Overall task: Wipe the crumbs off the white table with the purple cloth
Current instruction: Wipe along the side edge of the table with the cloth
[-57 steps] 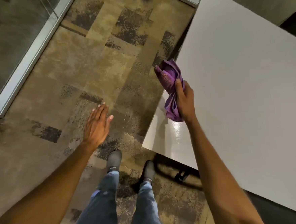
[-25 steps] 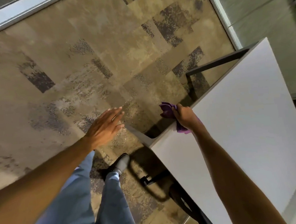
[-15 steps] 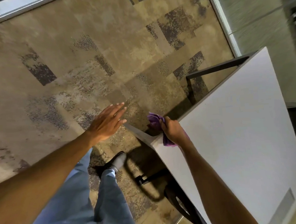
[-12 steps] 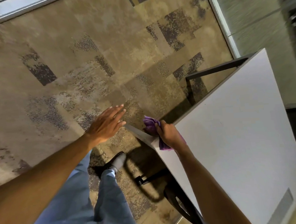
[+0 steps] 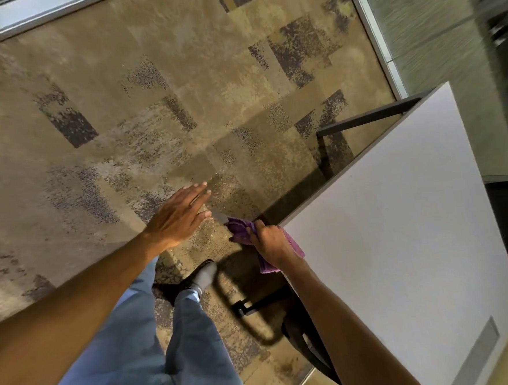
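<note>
The white table (image 5: 399, 227) fills the right side of the head view, its near corner pointing toward me. My right hand (image 5: 270, 243) grips the bunched purple cloth (image 5: 294, 245) right at that corner, with part of the cloth hanging past the edge. My left hand (image 5: 179, 217) hovers flat over the carpet just left of the corner, fingers extended and holding nothing. No crumbs are visible on the tabletop from here.
Patterned brown carpet (image 5: 150, 109) covers the floor. The table's dark metal frame (image 5: 368, 119) and a caster foot (image 5: 243, 309) show under the top. My legs in blue trousers (image 5: 155, 349) and a dark shoe (image 5: 203, 275) stand left of the table. A glass wall (image 5: 433, 29) rises behind.
My right hand has slid the cloth along the table's left edge down to the near corner. The left hand has stayed flat beside that corner, now closer to the cloth.
</note>
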`<state>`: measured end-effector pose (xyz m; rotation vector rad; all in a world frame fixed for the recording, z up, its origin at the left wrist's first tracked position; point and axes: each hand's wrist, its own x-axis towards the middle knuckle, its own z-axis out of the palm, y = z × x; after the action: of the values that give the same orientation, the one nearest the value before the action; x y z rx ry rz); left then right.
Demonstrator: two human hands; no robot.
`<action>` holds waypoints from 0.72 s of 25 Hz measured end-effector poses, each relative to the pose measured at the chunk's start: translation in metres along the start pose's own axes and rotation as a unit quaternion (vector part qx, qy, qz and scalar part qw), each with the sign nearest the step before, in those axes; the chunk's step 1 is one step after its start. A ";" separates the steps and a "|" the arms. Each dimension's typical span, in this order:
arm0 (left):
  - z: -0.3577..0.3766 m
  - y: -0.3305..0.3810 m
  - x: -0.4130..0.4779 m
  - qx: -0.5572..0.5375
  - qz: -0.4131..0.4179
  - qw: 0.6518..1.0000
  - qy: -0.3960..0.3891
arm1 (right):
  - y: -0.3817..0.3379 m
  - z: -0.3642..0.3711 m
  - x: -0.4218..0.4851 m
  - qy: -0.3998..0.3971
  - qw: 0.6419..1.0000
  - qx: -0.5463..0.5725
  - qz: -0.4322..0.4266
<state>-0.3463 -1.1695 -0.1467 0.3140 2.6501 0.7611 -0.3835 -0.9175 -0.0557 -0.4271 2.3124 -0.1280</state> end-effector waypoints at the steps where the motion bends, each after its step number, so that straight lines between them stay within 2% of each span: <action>1: -0.003 0.000 0.000 -0.001 0.002 1.000 0.001 | -0.002 0.001 -0.001 0.004 1.000 -0.001 -0.006; 6: -0.011 -0.006 -0.003 0.002 0.011 1.000 0.003 | -0.009 0.016 -0.013 -0.016 0.999 0.015 -0.045; 10: -0.013 -0.008 -0.011 0.004 -0.022 1.000 0.006 | -0.009 0.029 -0.025 -0.071 0.989 -0.087 -0.097; 13: -0.006 -0.009 -0.024 0.031 -0.030 0.999 0.020 | 0.011 0.038 -0.044 -0.073 0.969 -0.187 -0.144; 18: 0.025 0.012 -0.047 0.024 -0.075 0.997 0.027 | 0.047 0.056 -0.078 -0.089 0.964 -0.199 -0.151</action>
<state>-0.2916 -1.1619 -0.1464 0.1069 2.7087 0.6675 -0.3051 -0.8444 -0.0525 -0.9547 2.0787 0.2257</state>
